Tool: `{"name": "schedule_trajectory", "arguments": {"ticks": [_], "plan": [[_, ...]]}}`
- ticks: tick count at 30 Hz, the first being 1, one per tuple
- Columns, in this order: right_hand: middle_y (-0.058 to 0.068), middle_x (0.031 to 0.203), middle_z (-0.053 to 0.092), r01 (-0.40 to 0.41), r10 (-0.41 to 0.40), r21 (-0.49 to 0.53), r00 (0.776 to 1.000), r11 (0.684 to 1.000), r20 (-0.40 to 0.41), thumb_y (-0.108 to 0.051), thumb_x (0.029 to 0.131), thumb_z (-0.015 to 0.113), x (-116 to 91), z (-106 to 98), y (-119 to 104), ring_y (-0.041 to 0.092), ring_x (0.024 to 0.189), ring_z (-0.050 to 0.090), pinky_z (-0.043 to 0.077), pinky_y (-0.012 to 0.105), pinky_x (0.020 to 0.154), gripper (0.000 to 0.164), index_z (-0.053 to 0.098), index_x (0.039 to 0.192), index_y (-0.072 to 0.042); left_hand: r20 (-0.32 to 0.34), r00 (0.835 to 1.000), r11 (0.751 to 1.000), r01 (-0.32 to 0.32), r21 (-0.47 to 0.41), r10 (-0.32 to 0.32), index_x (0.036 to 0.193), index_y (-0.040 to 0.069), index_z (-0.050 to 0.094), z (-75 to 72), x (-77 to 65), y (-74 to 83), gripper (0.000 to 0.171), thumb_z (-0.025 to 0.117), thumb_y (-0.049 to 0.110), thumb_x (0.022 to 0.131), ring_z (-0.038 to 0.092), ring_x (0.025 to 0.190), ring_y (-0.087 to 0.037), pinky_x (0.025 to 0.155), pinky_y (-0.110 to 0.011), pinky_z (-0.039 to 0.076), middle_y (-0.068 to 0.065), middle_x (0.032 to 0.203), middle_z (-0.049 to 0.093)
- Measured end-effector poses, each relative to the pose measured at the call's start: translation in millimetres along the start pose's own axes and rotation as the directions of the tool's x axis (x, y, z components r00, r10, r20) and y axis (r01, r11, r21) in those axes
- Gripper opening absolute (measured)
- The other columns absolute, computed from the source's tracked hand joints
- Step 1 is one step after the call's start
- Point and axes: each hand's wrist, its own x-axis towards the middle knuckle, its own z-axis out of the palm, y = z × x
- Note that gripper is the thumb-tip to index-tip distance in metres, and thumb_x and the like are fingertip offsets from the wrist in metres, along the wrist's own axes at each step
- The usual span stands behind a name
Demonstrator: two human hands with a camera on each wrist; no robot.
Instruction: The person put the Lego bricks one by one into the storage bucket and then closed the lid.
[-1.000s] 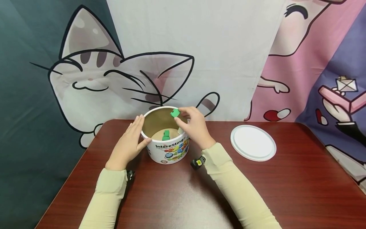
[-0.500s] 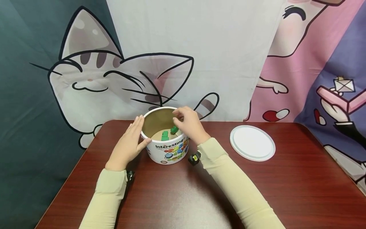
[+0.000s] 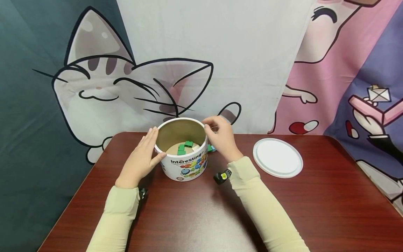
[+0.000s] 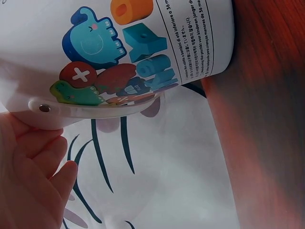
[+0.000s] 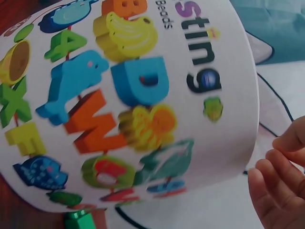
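A white bucket [image 3: 185,168] printed "Interesting" and coloured toy pictures stands upright near the table's back edge. Two green blocks lie apart on its bottom, one at the left [image 3: 181,149] and one farther back [image 3: 189,144]. My left hand [image 3: 138,159] rests along the bucket's left side, fingers straight, thumb near the front rim. Just beyond the right rim is my right hand [image 3: 221,136], its fingers loosely bent with nothing between them; whether it touches the rim I cannot tell. Below it, a green piece [image 5: 80,219] sits behind the bucket's right side, mostly hidden.
A round white lid [image 3: 278,157] lies flat on the dark red table [image 3: 189,217] to the right. Something small and blue [image 3: 213,148] shows next to the green piece. A cloth backdrop [image 3: 252,52] with a cartoon cat hangs close behind the table.
My right hand has let a green block drop into the bucket, then moved right, out past the rim. The left hand has stayed in place.
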Motion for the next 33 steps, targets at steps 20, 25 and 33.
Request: {"name": "schedule_trajectory", "arguments": {"ticks": [20, 25, 33], "plan": [[0.014, 0.102, 0.070, -0.365, 0.371, 0.072, 0.921, 0.928, -0.122, -0.008, 0.095, 0.064, -33.4, -14.0, 64.1, 0.027, 0.092, 0.066, 0.053, 0.034, 0.081, 0.018, 0.072, 0.109, -0.002, 0.004, 1.000, 1.000, -0.003, 0.003, 0.003, 0.158, -0.006, 0.024, -1.4, 0.9, 0.7, 0.090, 0.053, 0.057, 0.100, 0.021, 0.153, -0.037, 0.125, -0.048, 0.016, -0.022, 0.163, 0.027], [0.016, 0.108, 0.071, -0.456, 0.456, 0.014, 0.887, 0.890, -0.068, -0.009, 0.094, 0.066, -37.5, -13.4, 77.4, 0.030, 0.099, 0.066, 0.053, 0.041, 0.088, 0.025, 0.070, 0.116, 0.000, 0.003, 1.000, 1.000, -0.002, 0.004, 0.002, 0.158, -0.006, 0.024, -1.6, 0.7, 0.9, 0.089, 0.057, 0.052, 0.100, 0.021, 0.153, -0.037, 0.126, -0.047, 0.016, -0.022, 0.163, 0.027], [0.020, 0.122, 0.068, -0.517, 0.526, -0.116, 0.849, 0.848, 0.058, -0.012, 0.092, 0.069, -39.3, -12.6, 90.4, 0.034, 0.110, 0.065, 0.052, 0.047, 0.096, 0.037, 0.066, 0.127, 0.001, 0.000, 1.000, 1.000, -0.002, -0.001, 0.002, 0.157, -0.006, 0.024, -1.5, -0.4, 1.0, 0.092, 0.051, 0.060, 0.100, 0.023, 0.151, -0.039, 0.125, -0.047, 0.016, -0.022, 0.163, 0.027]]}}
